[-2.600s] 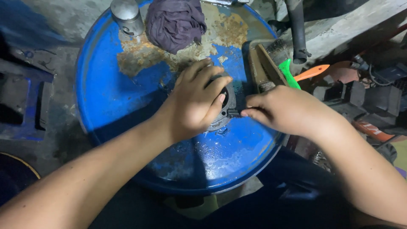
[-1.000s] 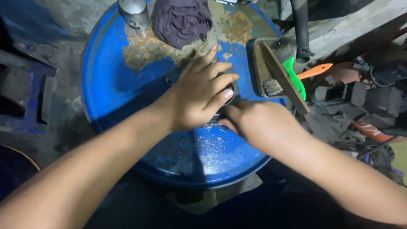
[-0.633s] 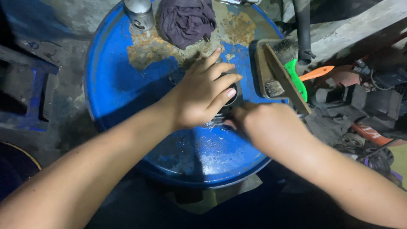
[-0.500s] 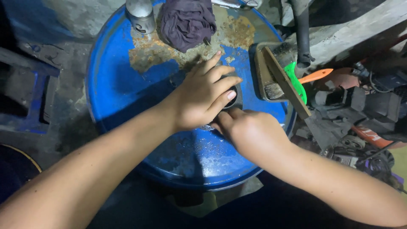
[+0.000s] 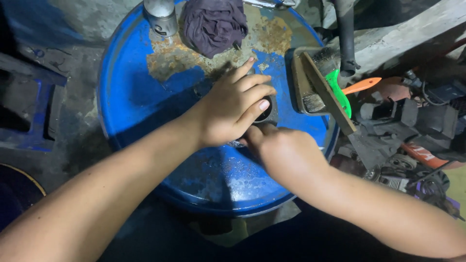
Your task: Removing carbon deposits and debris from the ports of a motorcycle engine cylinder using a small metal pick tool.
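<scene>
A blue drum (image 5: pixel 145 111) with a rusty top stands below me. My left hand (image 5: pixel 233 106) lies flat over a dark metal part (image 5: pixel 268 112) on the drum's top and holds it down. Most of the part is hidden under the fingers. My right hand (image 5: pixel 284 153) is curled against the near edge of the same part, fingers tucked under my left hand. Whether it grips a small tool I cannot tell.
A crumpled dark purple rag (image 5: pixel 213 24) and a silver can (image 5: pixel 161 15) sit at the drum's far edge. A wooden-handled brush in a tray (image 5: pixel 315 87), a green handle (image 5: pixel 340 92) and an orange handle (image 5: pixel 361 86) lie at the right. Dark machine parts (image 5: pixel 412 116) are piled beyond.
My right hand has moved from the right side of the part round to its near edge, under my left hand. My left hand has stayed pressed on the part.
</scene>
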